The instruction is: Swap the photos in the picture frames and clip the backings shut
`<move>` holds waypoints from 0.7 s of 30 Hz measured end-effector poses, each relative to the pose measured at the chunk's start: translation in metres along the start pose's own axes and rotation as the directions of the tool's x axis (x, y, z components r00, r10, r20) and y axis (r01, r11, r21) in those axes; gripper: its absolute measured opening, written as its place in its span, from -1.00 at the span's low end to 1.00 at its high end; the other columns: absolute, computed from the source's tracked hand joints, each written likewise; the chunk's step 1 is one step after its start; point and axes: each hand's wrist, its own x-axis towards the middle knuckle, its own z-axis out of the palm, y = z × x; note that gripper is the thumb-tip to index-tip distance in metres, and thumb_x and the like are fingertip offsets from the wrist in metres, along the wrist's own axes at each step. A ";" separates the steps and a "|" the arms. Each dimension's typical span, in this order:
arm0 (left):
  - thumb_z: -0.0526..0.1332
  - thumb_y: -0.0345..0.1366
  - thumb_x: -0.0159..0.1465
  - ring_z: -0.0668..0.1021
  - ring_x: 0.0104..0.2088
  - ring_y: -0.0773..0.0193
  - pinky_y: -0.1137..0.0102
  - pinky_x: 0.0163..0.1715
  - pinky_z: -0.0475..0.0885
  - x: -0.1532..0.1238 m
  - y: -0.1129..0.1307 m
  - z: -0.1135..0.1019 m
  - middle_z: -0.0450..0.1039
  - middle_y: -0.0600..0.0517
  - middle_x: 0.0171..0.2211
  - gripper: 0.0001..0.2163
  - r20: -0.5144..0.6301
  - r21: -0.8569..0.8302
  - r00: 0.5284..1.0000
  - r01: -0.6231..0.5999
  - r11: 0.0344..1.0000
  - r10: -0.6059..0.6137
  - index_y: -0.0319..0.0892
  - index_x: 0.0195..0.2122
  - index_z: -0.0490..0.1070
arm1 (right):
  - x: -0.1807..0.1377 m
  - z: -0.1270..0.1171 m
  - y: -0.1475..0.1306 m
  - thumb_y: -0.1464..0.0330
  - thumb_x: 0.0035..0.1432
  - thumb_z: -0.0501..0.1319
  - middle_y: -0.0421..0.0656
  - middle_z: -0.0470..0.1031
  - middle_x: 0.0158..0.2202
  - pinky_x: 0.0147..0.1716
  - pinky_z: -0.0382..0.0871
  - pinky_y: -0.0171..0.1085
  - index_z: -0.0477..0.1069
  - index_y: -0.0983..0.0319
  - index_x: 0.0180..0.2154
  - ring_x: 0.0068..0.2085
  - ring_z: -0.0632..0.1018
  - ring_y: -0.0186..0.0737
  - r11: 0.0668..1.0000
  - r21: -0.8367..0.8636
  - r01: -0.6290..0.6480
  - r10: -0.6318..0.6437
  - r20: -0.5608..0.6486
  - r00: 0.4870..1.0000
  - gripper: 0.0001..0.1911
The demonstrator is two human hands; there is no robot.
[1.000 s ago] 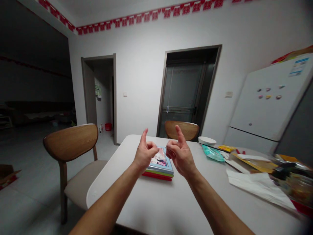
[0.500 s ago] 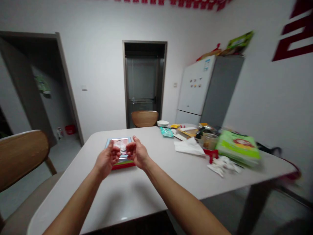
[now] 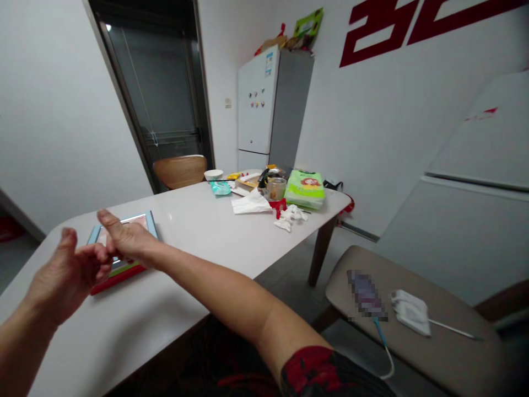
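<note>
My left hand (image 3: 68,278) is raised over the left part of the table, its thumb up and apart from loosely curled fingers. Nothing shows in it. Close to its fingertips is my right hand (image 3: 128,238), also thumb up with bent fingers and no visible object; whether the fingertips touch I cannot tell. Behind and below both hands lies a flat, light-blue framed item (image 3: 151,222) with a pinkish picture, partly covered by them. It rests on a red-edged flat thing (image 3: 119,279) with a green layer between.
On the white table (image 3: 198,237) are a white sheet of paper (image 3: 251,203), crumpled tissues (image 3: 291,216), a clear tub (image 3: 275,189), a green package (image 3: 306,188) and a white bowl (image 3: 214,175). A chair (image 3: 351,270) at right bears a white charger (image 3: 411,312) and a blurred-out device.
The view has swung right, so the hands and framed item appear further left, and a chair has come into view. Both hands keep much the same curled shape.
</note>
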 end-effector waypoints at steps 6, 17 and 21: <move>0.16 -0.17 0.07 0.46 -0.35 0.29 0.47 -0.41 0.31 0.020 -0.063 -0.017 0.48 0.08 -0.41 -0.79 -0.094 0.187 0.973 0.226 0.956 -0.212 -0.20 -0.36 0.39 | 0.004 -0.002 0.047 -0.09 -0.17 0.00 -0.08 0.38 -0.20 -0.28 0.24 -0.13 0.30 0.19 -0.23 -0.18 0.35 -0.09 0.670 -0.742 0.039 -0.136 -0.072 0.988 -0.41; 0.29 -0.45 -0.12 0.46 -0.57 0.36 0.53 -0.59 0.31 0.044 -0.097 -0.009 0.42 0.05 -0.59 -0.87 -0.285 -0.130 0.956 0.034 0.991 -0.070 -0.28 -0.52 0.37 | 0.019 0.003 0.060 0.41 0.01 0.03 0.00 0.35 -0.22 -0.24 0.19 -0.12 0.31 0.30 -0.28 -0.17 0.33 -0.12 0.465 -0.879 0.100 -0.163 0.026 0.986 -0.80; 0.19 -0.28 0.06 0.52 -0.45 0.23 0.39 -0.47 0.41 0.022 -0.092 -0.012 0.47 -0.08 -0.44 -0.82 -0.324 -0.269 0.946 -0.080 0.960 -0.011 -0.27 -0.34 0.36 | -0.005 0.008 0.053 0.41 -0.10 0.13 -0.02 0.35 -0.24 -0.22 0.18 -0.15 0.32 0.29 -0.32 -0.17 0.32 -0.12 0.515 -0.834 0.198 -0.237 0.083 0.968 -0.80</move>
